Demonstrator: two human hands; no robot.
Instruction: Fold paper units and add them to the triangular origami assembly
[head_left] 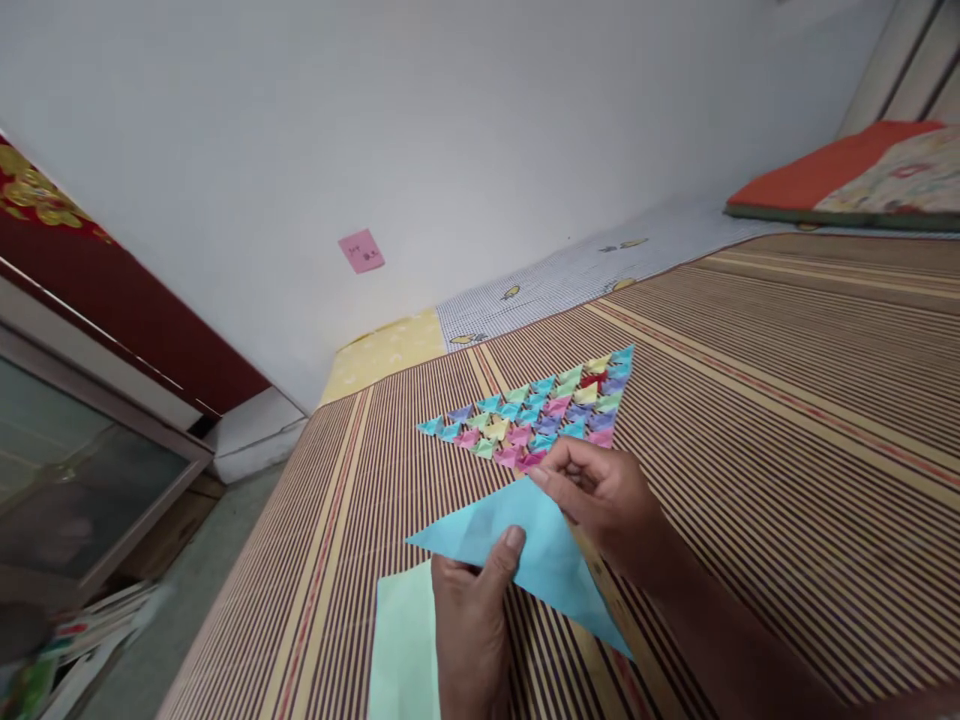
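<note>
A sheet of blue paper (547,555), folded into a triangle, is held above the striped mat. My left hand (480,610) grips it near its long lower edge, thumb on top and fingers underneath. At the triangle's upper corner my right hand (592,490) has its thumb and index finger closed, touching or very near the paper; whether they pinch it is hard to see. Just beyond lie many small folded paper pieces (536,415) in several colours, laid out in rows as a triangle. Pale green paper (403,645) rests on the mat, partly hidden by my left hand.
The striped mat (750,450) covers the bed up to a patterned cloth (555,280) along the wall. An orange-edged cushion (832,170) lies at the far right. A pink note (361,251) is on the wall. At left stands a glass-fronted cabinet (82,460).
</note>
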